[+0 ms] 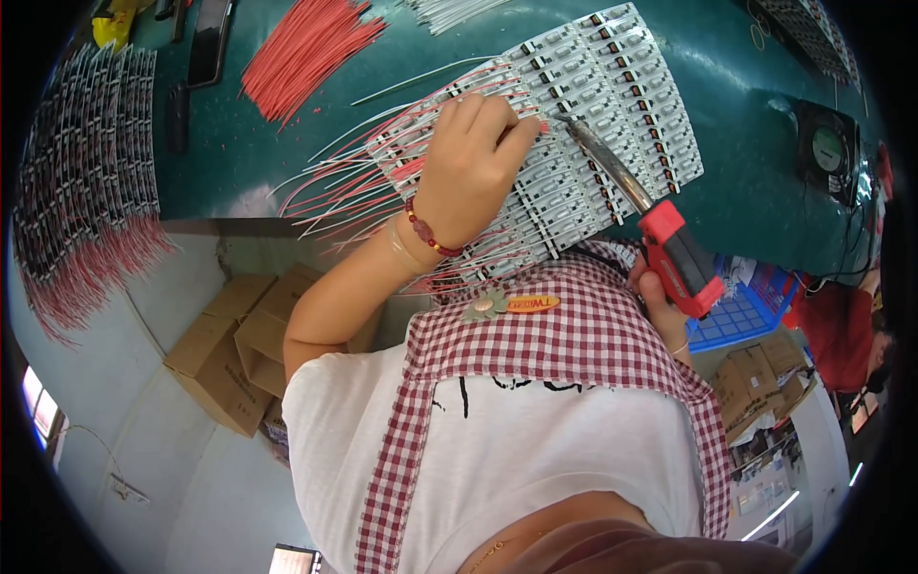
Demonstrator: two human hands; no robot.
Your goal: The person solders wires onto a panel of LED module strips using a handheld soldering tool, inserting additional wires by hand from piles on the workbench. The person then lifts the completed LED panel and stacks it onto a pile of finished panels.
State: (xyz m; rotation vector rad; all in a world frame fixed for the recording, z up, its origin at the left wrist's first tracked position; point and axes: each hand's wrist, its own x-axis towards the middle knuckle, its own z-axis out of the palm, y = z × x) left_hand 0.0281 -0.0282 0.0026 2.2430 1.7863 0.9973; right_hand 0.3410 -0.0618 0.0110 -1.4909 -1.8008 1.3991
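Observation:
A panel of small white circuit boards (602,96) lies on the green table, with rows of black parts along it. Thin red and white wires (330,196) trail off its left side. My left hand (473,163) rests over the panel, fingers pinched together; the tip of a red wire (544,126) shows by the fingertips. In my right hand (658,304) is a red and black soldering iron (677,253), gripped by its handle. Its metal tip points left at the boards, close to my left fingertips; whether it touches a board I cannot tell.
Bundles of red wires (306,53) and white wires (454,11) lie farther back. Wired boards (91,143) hang over the table's left end, near a phone (209,43). At right are a black device (827,148), a blue basket (736,311) and a person in red (837,330). Cardboard boxes (225,349) stand below.

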